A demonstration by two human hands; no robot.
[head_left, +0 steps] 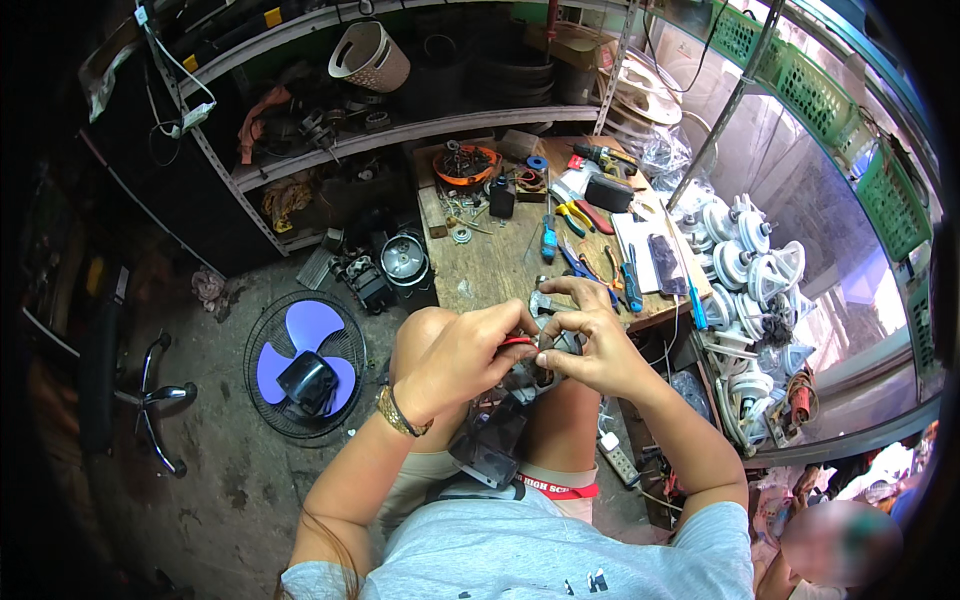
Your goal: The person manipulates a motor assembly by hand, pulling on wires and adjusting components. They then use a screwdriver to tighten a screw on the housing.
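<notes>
Both hands meet above my lap, over a grey metal part [572, 338] that looks like a motor piece and is half hidden by my fingers. My left hand [465, 350] is closed on a thin red piece [516, 341], whose kind I cannot make out. Beside it, my right hand [592, 335] pinches thumb and forefinger together at the metal part's edge; anything between those fingertips is too small to name. Under the hands, a dark plastic housing [492, 440] rests between my thighs.
Ahead stands a wooden workbench [485, 265] with yellow-handled pliers [573, 217], a blue screwdriver [696, 303], a cordless drill [608, 160] and an orange bowl [466, 165]. A fan with purple blades [318, 330] lies on the floor at left. White fan parts [745, 260] crowd the right.
</notes>
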